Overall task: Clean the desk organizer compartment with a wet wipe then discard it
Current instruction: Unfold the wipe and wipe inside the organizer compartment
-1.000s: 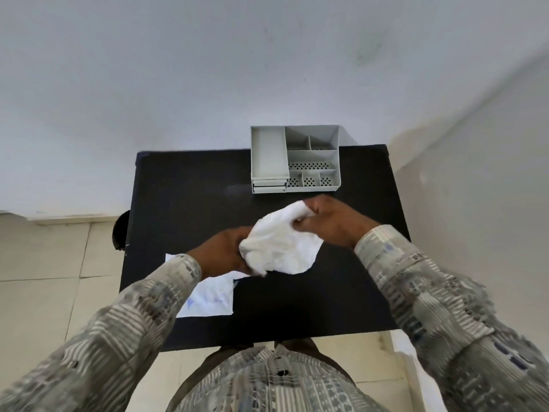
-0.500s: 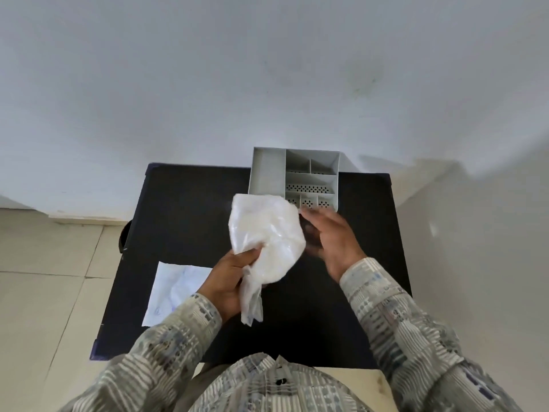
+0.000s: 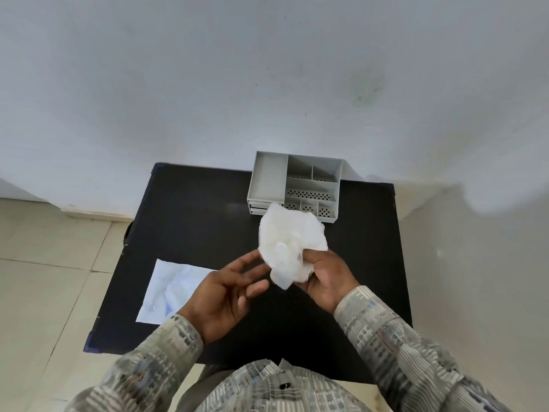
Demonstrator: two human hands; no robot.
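Right hand (image 3: 326, 278) fingers pinch the crumpled wet wipe (image 3: 289, 245) at frame centre, below the desk organizer (image 3: 267, 179); left hand (image 3: 225, 292) fingers spread, empty.

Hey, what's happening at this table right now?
A person at a black table holds a bunched white wet wipe in the right hand. The left hand is open beside it, fingers near the wipe's edge. The grey desk organizer sits empty at the far edge, not yet wiped. A flat white packet lies to the left.
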